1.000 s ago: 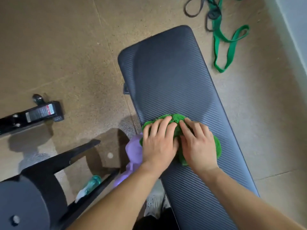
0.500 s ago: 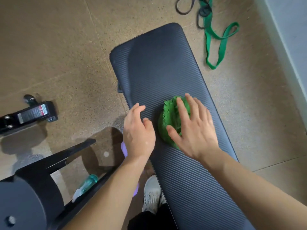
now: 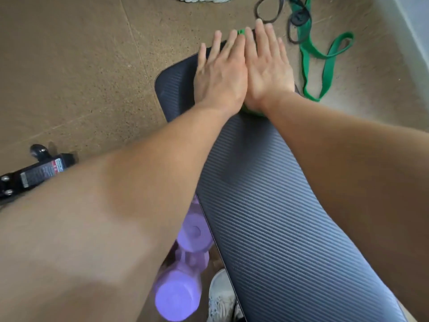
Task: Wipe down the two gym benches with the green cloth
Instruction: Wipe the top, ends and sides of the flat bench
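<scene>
Down the middle, from 5 o'clock up toward 12, lies the dark ribbed gym bench worktop point(image 3: 278, 217). Beside it at 7 o'clock, purple dumbbells point(image 3: 176, 298) on the floor. Up at 12 o'clock, left hand point(image 3: 220, 75) and right hand point(image 3: 267, 70) sit flat, side by side and touching, fingers point(image 3: 260, 31) straight, slightly apart, pressing down. At 1 o'clock, a green resistance band point(image 3: 325, 68). The green cloth point(image 3: 250, 111)? Pinned under both palms, only slivers showing at fingertips and wrist.
</scene>
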`<action>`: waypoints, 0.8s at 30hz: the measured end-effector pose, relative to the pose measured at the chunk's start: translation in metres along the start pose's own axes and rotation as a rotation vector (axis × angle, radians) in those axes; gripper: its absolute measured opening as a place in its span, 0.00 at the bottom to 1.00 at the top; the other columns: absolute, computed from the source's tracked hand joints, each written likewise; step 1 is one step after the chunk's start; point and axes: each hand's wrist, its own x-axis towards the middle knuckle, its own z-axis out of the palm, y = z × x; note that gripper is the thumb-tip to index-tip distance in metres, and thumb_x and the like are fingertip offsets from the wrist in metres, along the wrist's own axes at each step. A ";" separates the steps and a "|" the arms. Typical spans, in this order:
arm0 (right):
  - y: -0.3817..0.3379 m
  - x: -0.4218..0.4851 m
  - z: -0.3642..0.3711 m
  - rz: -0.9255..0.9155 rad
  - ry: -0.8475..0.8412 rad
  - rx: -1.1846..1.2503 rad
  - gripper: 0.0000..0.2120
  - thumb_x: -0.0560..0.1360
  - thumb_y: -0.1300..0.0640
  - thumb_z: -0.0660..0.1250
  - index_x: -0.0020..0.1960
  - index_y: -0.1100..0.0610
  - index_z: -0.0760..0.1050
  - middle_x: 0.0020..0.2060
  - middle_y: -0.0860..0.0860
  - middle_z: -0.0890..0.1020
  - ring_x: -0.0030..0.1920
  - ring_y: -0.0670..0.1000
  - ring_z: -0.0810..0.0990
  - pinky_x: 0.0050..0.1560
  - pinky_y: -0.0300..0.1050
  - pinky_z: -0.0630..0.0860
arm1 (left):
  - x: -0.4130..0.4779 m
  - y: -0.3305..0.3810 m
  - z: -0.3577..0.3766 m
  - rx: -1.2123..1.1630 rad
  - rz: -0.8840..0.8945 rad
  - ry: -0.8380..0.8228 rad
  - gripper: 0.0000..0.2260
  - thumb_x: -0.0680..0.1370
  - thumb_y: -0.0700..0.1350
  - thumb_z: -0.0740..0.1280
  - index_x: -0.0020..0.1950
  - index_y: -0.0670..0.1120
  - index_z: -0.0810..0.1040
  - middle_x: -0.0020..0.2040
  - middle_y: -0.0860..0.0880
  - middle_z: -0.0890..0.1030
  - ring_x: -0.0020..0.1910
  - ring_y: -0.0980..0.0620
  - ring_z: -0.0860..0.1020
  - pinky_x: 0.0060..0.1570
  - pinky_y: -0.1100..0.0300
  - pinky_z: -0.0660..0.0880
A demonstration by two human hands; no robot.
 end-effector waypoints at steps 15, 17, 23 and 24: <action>-0.066 -0.204 0.023 -0.294 -0.180 0.173 0.34 0.81 0.42 0.50 0.80 0.62 0.53 0.80 0.60 0.52 0.80 0.60 0.49 0.78 0.58 0.53 | -0.249 -0.018 0.005 -0.419 -0.438 0.126 0.29 0.77 0.50 0.59 0.78 0.48 0.58 0.73 0.45 0.64 0.71 0.44 0.67 0.69 0.54 0.65; -0.053 -0.184 0.012 -0.461 -0.209 0.286 0.30 0.79 0.45 0.55 0.78 0.57 0.62 0.78 0.57 0.60 0.79 0.58 0.57 0.76 0.56 0.61 | -0.238 -0.005 0.002 -0.562 -0.542 0.252 0.29 0.74 0.49 0.63 0.74 0.49 0.60 0.67 0.46 0.66 0.67 0.43 0.70 0.67 0.50 0.69; 0.003 -0.128 -0.010 -0.425 -0.048 0.314 0.28 0.73 0.56 0.57 0.72 0.58 0.70 0.71 0.57 0.72 0.69 0.61 0.72 0.68 0.58 0.69 | -0.189 0.007 0.015 -0.441 -0.424 0.273 0.13 0.78 0.41 0.64 0.62 0.50 0.74 0.64 0.46 0.69 0.58 0.42 0.73 0.56 0.46 0.73; 0.008 -0.117 -0.011 -0.343 0.019 0.259 0.28 0.72 0.56 0.58 0.72 0.59 0.70 0.70 0.57 0.73 0.67 0.63 0.72 0.67 0.59 0.69 | -0.186 0.001 0.018 -0.351 -0.357 0.264 0.13 0.78 0.40 0.64 0.61 0.51 0.75 0.64 0.46 0.70 0.58 0.42 0.74 0.55 0.46 0.73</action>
